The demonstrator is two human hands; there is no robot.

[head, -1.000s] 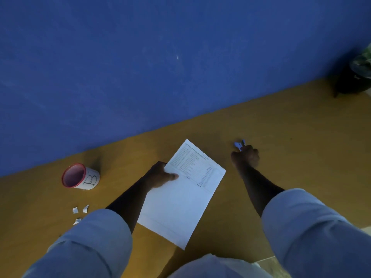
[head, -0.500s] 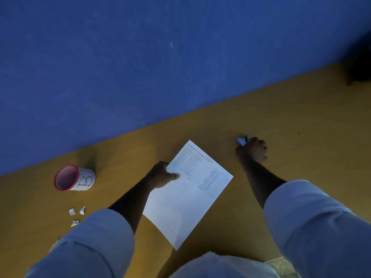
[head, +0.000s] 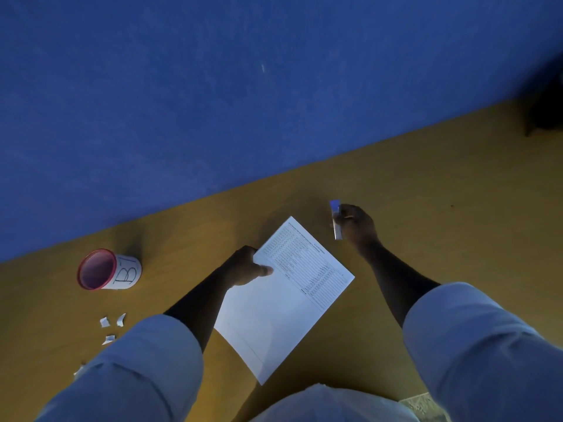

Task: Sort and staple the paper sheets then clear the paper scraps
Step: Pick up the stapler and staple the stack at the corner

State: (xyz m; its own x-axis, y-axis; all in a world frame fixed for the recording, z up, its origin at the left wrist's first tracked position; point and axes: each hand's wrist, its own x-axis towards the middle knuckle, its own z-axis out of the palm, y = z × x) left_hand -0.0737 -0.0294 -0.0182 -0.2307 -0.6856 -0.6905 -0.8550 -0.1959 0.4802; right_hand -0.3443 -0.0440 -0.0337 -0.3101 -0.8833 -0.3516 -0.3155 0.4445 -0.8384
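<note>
White paper sheets (head: 283, 303) with a printed table near their far end are held above the yellow table (head: 457, 193). My left hand (head: 243, 268) grips their left edge, thumb on top. To the right of the sheets' far corner, my right hand (head: 356, 226) is closed on a small blue and silver stapler (head: 335, 219), lifted and turned upright, apart from the paper. Several white paper scraps (head: 111, 327) lie on the table at the lower left, partly hidden by my left sleeve.
A red-rimmed white cup (head: 109, 269) marked with a letter B lies on its side at the left, mouth toward me. A blue wall (head: 243, 86) runs along the table's far edge. A dark object (head: 545, 114) sits at the far right.
My right hand has closed on the stapler, raised it off the table and turned it upright. The sheets have shifted slightly right in my left hand.
</note>
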